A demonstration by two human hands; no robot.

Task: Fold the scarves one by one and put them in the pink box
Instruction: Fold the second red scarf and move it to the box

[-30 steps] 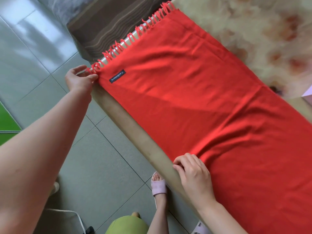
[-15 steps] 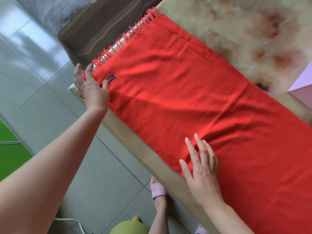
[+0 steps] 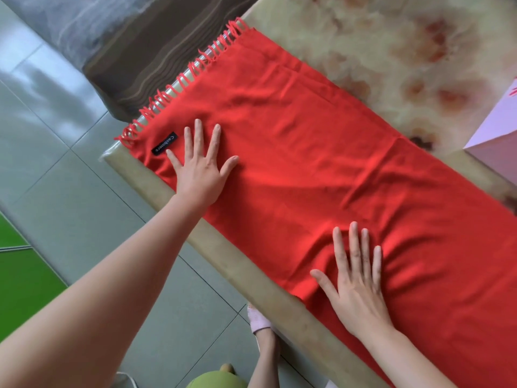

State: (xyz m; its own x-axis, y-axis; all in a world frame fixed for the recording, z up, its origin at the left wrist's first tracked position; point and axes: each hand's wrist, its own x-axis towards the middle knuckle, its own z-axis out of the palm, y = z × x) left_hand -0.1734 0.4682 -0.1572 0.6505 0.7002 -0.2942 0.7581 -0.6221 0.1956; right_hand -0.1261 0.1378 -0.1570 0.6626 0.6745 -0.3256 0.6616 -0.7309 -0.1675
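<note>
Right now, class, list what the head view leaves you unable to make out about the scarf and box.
Scarf: head view, right end cut off by the frame edge; length unknown.
Pink box: head view, only a corner shows at the right edge; inside unseen.
Table: head view, near part covered by the scarf.

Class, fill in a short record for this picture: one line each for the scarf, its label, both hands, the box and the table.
scarf: red scarf spread flat, wrinkled, not yet folded
label: black label near the fringed corner
left: left hand pressed flat beside the label, fingers spread
right: right hand flat on the scarf, fingers straight
box: pink box at right edge
table: marbled table under the scarf
</note>
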